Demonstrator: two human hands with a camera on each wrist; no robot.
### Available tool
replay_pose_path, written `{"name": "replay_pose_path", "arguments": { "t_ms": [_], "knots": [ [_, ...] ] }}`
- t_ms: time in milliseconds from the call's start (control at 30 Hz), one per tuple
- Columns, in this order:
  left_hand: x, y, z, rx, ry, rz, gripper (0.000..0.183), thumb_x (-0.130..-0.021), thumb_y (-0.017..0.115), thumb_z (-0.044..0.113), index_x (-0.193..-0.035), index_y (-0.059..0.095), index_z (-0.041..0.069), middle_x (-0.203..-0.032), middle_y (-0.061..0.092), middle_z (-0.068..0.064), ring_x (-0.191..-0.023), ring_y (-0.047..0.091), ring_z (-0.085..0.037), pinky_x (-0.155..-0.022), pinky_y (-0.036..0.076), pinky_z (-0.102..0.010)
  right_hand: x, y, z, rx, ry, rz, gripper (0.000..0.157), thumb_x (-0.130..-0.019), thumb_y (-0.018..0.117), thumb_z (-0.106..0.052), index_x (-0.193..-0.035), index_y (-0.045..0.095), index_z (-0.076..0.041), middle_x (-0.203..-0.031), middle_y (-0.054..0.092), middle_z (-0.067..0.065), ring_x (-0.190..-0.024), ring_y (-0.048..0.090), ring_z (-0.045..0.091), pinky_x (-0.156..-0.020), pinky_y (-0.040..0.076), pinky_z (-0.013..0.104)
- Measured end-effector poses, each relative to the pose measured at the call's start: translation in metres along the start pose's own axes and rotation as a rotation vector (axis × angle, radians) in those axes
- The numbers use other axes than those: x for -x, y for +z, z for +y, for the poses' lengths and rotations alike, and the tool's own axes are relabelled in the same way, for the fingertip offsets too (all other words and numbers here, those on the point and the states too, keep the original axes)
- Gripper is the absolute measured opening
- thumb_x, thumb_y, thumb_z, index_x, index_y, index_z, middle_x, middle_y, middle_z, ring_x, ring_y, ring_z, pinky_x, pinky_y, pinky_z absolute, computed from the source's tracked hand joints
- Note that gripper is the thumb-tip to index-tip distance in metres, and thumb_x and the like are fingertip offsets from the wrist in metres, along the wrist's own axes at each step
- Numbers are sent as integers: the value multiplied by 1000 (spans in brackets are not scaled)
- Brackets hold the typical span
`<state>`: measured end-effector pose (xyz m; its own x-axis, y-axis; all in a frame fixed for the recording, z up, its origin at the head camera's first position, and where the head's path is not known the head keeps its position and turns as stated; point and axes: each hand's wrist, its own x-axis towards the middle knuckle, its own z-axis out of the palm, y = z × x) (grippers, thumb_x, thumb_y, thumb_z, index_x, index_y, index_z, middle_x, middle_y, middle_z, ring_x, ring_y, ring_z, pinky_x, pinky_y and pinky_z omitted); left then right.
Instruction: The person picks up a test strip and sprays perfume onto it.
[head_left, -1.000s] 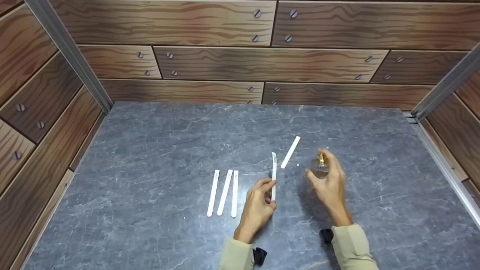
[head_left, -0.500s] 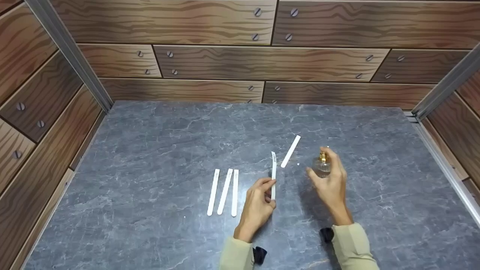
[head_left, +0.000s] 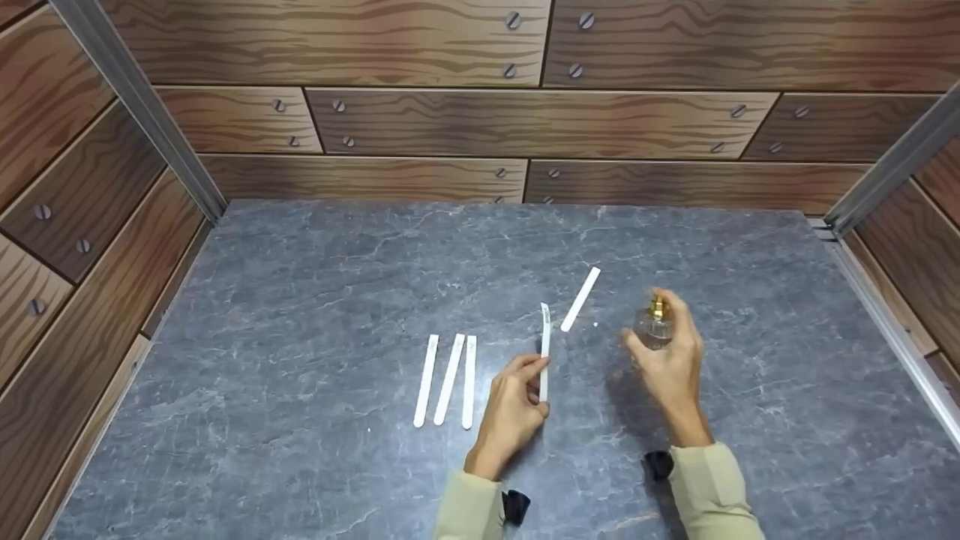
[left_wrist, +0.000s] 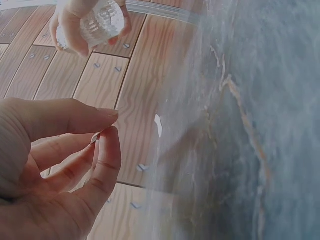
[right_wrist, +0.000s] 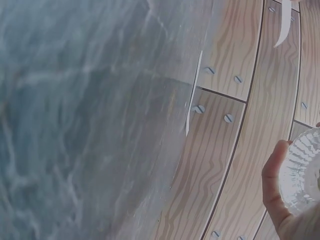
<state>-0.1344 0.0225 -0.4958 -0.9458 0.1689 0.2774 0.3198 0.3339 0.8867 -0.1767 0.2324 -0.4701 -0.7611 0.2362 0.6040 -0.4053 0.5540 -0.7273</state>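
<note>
My left hand [head_left: 510,401] pinches a white paper scent strip [head_left: 546,326] between thumb and fingers, its far end bent and printed. In my right hand [head_left: 673,371] is a clear ribbed glass perfume bottle [head_left: 652,331] with a gold spray top [head_left: 658,307], and the index finger lies on that top. Strip and bottle are apart, both raised over the table. The left wrist view shows the pinched strip [left_wrist: 95,138] almost edge-on. Only part of the bottle [right_wrist: 300,175] enters the right wrist view.
Three more paper strips [head_left: 448,382] lie side by side left of my left hand on the grey marbled table [head_left: 300,300]. Another strip [head_left: 581,300] lies slanted beyond the hands, with a tiny white speck [head_left: 596,324] near it. Wood-patterned walls [head_left: 420,124] enclose the table.
My right hand has drifted a little to the right with the perfume bottle, farther from the held strip. The left hand has stayed nearly still. The head view has tilted slightly.
</note>
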Motion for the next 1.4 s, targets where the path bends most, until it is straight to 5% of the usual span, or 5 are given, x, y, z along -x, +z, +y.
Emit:
{"name": "replay_pose_path", "arguments": {
  "t_ms": [200,600,1000,1167,1400],
  "knots": [
    [-9,-5,-4,34,-27,-18,61,-64,62,-26,-125,62,-16,-124,64,-17,-81,65,-16,-66,55,-20,-1,0,-2,-9,1,13,64,-70,78,18,-129,59,2,-109,66,21,-88,57,3,-70,49,10],
    [-25,-14,-8,91,-124,-65,59,-70,74,-20,-127,63,-13,-128,63,-17,-84,68,-22,-67,56,-22,-3,1,-1,15,8,20,63,-71,76,14,-130,58,1,-112,65,27,-94,61,33,-76,46,16],
    [-42,-15,-14,71,-194,-67,50,-73,79,-13,-122,69,-7,-101,70,-12,-71,62,-10,-58,54,-21,-3,-1,-4,-13,22,22,65,-71,78,16,-130,59,0,-112,67,20,-90,57,3,-71,49,12],
    [-52,-14,-18,44,-234,-82,42,-75,81,-10,-115,73,-5,-74,69,-6,-59,58,-6,-52,50,-21,-4,-1,-4,-23,14,25,65,-71,79,17,-130,59,1,-112,66,19,-90,57,2,-71,49,11],
    [-68,-16,-18,17,-262,-75,40,-74,81,-10,-114,74,-6,-76,70,-6,-65,60,-7,-57,50,-19,-4,-2,-3,-21,-16,25,65,-70,81,16,-129,58,2,-112,66,22,-91,56,3,-71,47,10]
  ]
}}
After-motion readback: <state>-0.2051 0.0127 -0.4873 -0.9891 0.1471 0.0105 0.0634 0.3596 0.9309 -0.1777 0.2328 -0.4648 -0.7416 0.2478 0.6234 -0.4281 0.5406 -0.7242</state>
